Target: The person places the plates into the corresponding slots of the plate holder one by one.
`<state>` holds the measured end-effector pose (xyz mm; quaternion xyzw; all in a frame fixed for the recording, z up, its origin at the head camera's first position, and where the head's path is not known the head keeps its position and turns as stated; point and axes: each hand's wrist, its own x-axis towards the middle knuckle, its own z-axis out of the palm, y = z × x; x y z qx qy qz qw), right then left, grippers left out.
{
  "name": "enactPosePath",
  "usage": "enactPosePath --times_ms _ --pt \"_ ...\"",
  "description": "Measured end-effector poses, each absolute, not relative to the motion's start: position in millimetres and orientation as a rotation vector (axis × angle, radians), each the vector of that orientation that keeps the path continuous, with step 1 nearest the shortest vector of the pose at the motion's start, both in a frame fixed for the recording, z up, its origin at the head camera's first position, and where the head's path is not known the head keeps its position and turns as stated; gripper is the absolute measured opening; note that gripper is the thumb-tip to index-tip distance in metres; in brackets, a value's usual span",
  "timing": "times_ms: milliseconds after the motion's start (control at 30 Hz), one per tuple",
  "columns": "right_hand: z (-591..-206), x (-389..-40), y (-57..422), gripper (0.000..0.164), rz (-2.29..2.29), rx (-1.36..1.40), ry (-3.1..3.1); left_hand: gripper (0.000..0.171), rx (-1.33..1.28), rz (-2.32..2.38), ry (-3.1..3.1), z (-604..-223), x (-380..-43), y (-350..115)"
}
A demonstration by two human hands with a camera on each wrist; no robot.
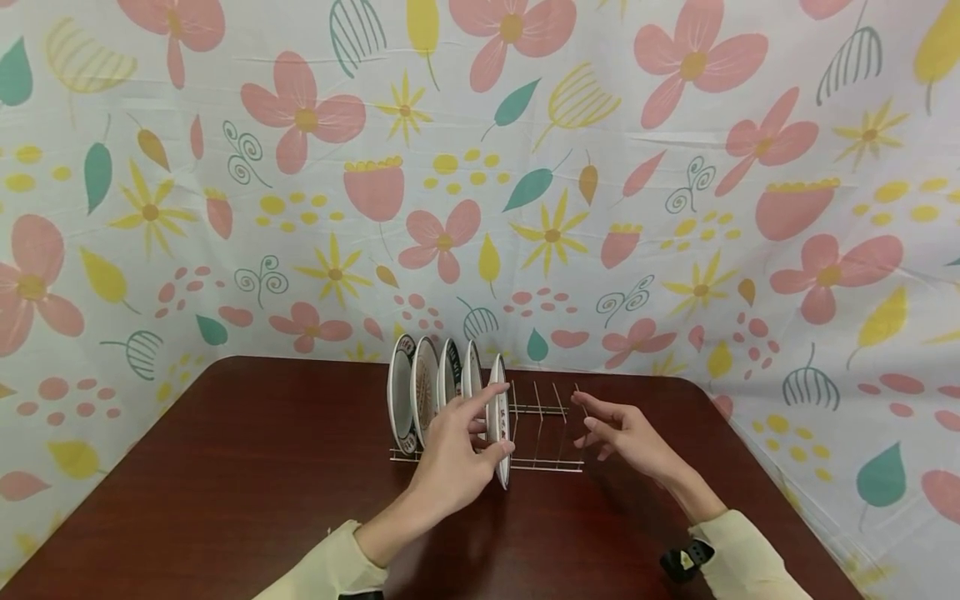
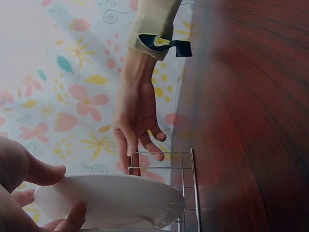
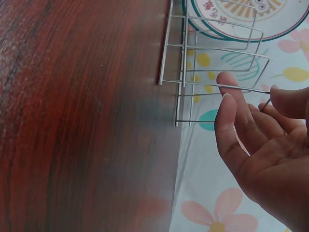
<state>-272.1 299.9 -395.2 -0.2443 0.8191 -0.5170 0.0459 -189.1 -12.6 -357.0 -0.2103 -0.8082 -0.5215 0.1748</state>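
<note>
My left hand (image 1: 453, 454) holds the rightmost of several upright round plates, the white plate (image 1: 501, 421), pinching it near the rim between thumb and fingers. In the left wrist view its plain white underside (image 2: 111, 198) shows below the fingers. A cartoon print and a teal rim line mark the front of this plate (image 3: 300, 35) in the right wrist view. The wire dish rack (image 1: 551, 469) carries the plates in its left part. By the rack's right end is my right hand (image 1: 630, 437), fingers loosely bent and apart, thumb tip at a wire corner.
More patterned plates (image 1: 401, 392) stand in a row to the left of the held one. Bare wire dividers (image 1: 538, 402) rise at the rack's right side. Under the rack lies a dark red-brown table (image 1: 247, 475), with a flower-printed cloth (image 1: 450, 125) hanging behind it.
</note>
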Motion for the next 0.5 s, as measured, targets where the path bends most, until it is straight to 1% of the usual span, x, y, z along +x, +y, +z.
enactPosePath --times_ms 333,500 --pt "-395.5 -272.4 300.7 0.052 -1.579 -0.755 2.500 0.076 -0.537 -1.181 -2.423 -350.8 -188.0 -16.2" --pt "-396.2 -272.7 300.4 0.053 -1.582 -0.756 2.501 0.078 -0.528 -1.149 -2.466 -349.2 -191.2 -16.0"
